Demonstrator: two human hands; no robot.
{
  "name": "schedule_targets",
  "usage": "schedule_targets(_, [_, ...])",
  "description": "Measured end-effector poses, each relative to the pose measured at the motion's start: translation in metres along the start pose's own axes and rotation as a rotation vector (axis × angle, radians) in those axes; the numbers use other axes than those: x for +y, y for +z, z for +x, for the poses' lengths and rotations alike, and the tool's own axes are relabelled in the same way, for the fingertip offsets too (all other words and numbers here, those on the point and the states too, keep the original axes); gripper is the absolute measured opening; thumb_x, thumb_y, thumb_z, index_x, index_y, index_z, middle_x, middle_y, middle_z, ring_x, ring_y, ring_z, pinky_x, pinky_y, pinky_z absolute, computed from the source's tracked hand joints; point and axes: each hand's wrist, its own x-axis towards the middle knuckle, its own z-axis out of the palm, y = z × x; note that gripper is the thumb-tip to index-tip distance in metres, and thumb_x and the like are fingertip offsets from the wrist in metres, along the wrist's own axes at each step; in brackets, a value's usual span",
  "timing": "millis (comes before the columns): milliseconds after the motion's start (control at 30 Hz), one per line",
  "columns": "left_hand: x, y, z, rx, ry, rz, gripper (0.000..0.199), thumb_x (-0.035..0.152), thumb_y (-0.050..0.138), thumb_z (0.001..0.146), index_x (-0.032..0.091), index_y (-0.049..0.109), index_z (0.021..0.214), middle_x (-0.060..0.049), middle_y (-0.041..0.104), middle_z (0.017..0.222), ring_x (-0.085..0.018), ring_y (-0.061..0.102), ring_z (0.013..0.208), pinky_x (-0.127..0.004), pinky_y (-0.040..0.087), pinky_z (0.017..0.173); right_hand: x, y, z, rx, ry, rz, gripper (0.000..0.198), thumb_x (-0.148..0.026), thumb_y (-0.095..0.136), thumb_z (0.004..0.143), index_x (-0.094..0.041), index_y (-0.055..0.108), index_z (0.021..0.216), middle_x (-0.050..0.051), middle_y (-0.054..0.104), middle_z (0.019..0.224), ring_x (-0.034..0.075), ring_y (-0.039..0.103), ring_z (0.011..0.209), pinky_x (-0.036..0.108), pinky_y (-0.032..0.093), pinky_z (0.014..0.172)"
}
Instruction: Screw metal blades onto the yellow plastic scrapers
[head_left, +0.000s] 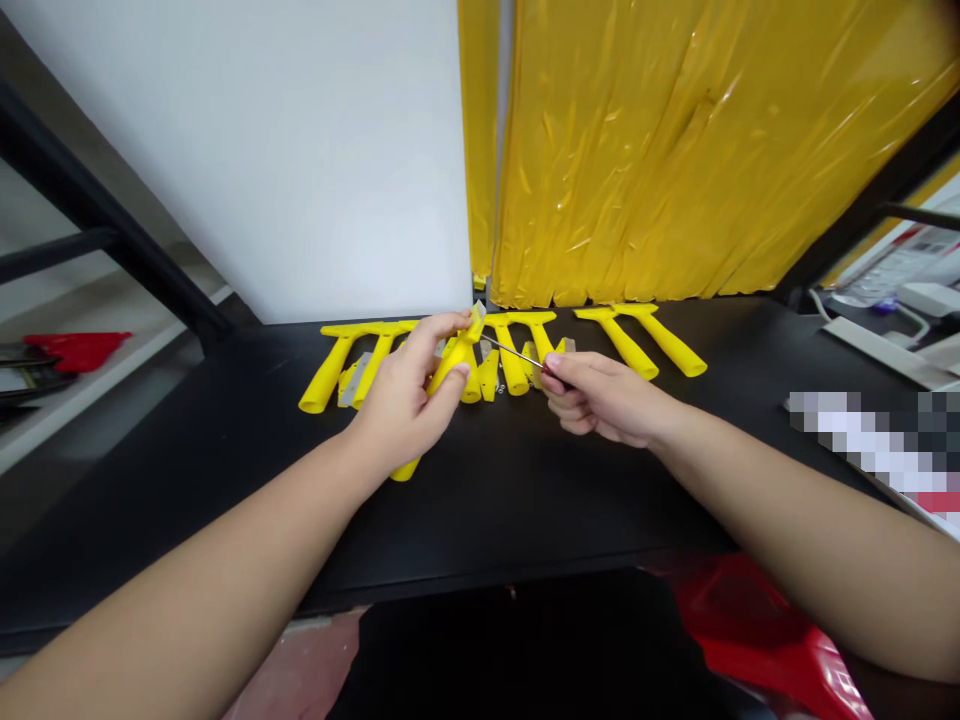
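Note:
My left hand (411, 392) is wrapped round a yellow scraper (454, 362), tilted with its head up and its handle end showing below the palm. A pale metal blade shows at that head. In my right hand (596, 397) is a screwdriver (517, 351), its thin shaft pointing left and its tip at the scraper's head. Whether the tip sits in a screw is too small to tell. Behind my hands several yellow scraper handles (324, 377) lie in a row on the black table (525, 510). Among them are loose yellow head pieces and grey blades (356, 380).
Two more scraper handles (671, 340) lie at the right of the row. A white panel (300, 150) and a yellow plastic curtain (637, 150) stand behind the table. Black frame bars (112, 200) rise at the left. Something red (757, 620) is below the front edge.

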Motion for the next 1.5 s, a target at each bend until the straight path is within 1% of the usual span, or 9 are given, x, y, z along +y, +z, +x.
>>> schedule_targets(133, [0.002, 0.0, 0.0, -0.043, -0.038, 0.048, 0.045, 0.022, 0.059, 0.1, 0.029, 0.051, 0.143, -0.01, 0.066, 0.14, -0.007, 0.054, 0.056, -0.023, 0.05, 0.048, 0.002, 0.005, -0.002, 0.265, -0.386, -0.687, 0.044, -0.053, 0.056, 0.106, -0.024, 0.046, 0.076, -0.002, 0.043, 0.067, 0.015, 0.038, 0.061, 0.031, 0.031, 0.061])
schedule_targets(233, [0.004, 0.0, -0.001, -0.063, -0.027, 0.044, 0.042, 0.024, 0.058, 0.101, 0.028, 0.05, 0.143, -0.01, 0.066, 0.138, -0.006, 0.053, 0.055, -0.023, 0.049, 0.048, -0.002, 0.009, -0.008, 0.352, -0.464, -0.911, 0.041, -0.043, 0.052, 0.109, -0.024, 0.042, 0.074, -0.002, 0.043, 0.064, 0.015, 0.039, 0.059, 0.034, 0.029, 0.063])
schedule_targets(600, [-0.001, -0.009, -0.001, -0.058, 0.084, -0.024, 0.05, 0.019, 0.066, 0.094, 0.03, 0.057, 0.141, -0.012, 0.058, 0.158, -0.008, 0.054, 0.059, -0.026, 0.053, 0.052, -0.005, 0.02, -0.011, -0.055, -0.029, 0.169, 0.051, -0.056, 0.065, 0.101, -0.024, 0.04, 0.069, -0.011, 0.025, 0.056, 0.007, 0.013, 0.047, 0.022, 0.015, 0.042])
schedule_targets(767, [-0.004, -0.002, 0.0, -0.034, -0.009, -0.101, 0.051, 0.017, 0.066, 0.093, 0.03, 0.053, 0.141, -0.011, 0.061, 0.149, -0.008, 0.062, 0.062, -0.024, 0.054, 0.051, -0.001, 0.014, -0.001, -0.076, -0.046, 0.101, 0.048, -0.056, 0.062, 0.103, -0.022, 0.044, 0.073, -0.01, 0.029, 0.059, 0.007, 0.019, 0.049, 0.021, 0.018, 0.044])
schedule_targets(933, [-0.009, 0.0, 0.013, 0.088, -0.199, -0.369, 0.045, 0.023, 0.066, 0.092, 0.031, 0.046, 0.132, -0.01, 0.054, 0.145, -0.009, 0.066, 0.057, -0.024, 0.053, 0.044, 0.003, 0.009, 0.005, -0.125, -0.182, -0.197, 0.041, -0.051, 0.052, 0.109, -0.019, 0.058, 0.083, -0.002, 0.053, 0.071, 0.013, 0.052, 0.062, 0.027, 0.044, 0.059])
schedule_targets(1067, [-0.01, -0.008, 0.025, 0.199, -0.377, -0.599, 0.047, 0.017, 0.067, 0.079, 0.025, 0.047, 0.121, -0.005, 0.065, 0.114, -0.011, 0.065, 0.053, -0.024, 0.05, 0.043, -0.002, 0.003, 0.002, -0.115, -0.227, -0.284, 0.027, -0.036, 0.05, 0.109, -0.019, 0.063, 0.092, 0.001, 0.06, 0.082, 0.015, 0.059, 0.071, 0.031, 0.051, 0.07])
schedule_targets(1200, [0.0, -0.012, 0.03, 0.184, -0.68, -0.722, 0.049, 0.007, 0.061, 0.069, 0.018, 0.052, 0.116, -0.001, 0.067, 0.078, -0.013, 0.064, 0.051, -0.021, 0.052, 0.049, -0.009, -0.021, -0.001, 0.085, -0.284, -0.357, 0.007, -0.019, 0.057, 0.092, -0.02, 0.062, 0.089, 0.001, 0.062, 0.082, 0.015, 0.059, 0.072, 0.03, 0.049, 0.07])
schedule_targets(1300, [0.009, -0.009, 0.03, 0.238, -0.845, -0.769, 0.055, 0.0, 0.06, 0.07, 0.013, 0.056, 0.122, -0.007, 0.072, 0.086, -0.017, 0.075, 0.065, -0.019, 0.056, 0.051, -0.012, -0.048, 0.001, 0.352, -0.329, -0.466, 0.007, -0.015, 0.058, 0.081, -0.021, 0.06, 0.083, 0.0, 0.061, 0.077, 0.014, 0.053, 0.066, 0.029, 0.044, 0.064])
schedule_targets(1500, [0.012, 0.002, 0.027, 0.278, -0.808, -0.811, 0.041, -0.004, 0.063, 0.082, 0.009, 0.062, 0.121, -0.009, 0.074, 0.088, -0.019, 0.079, 0.073, -0.026, 0.069, 0.068, -0.008, -0.083, 0.006, 0.69, -0.309, -0.633, 0.01, -0.017, 0.06, 0.08, -0.021, 0.063, 0.087, 0.003, 0.07, 0.081, 0.019, 0.063, 0.076, 0.033, 0.048, 0.075])
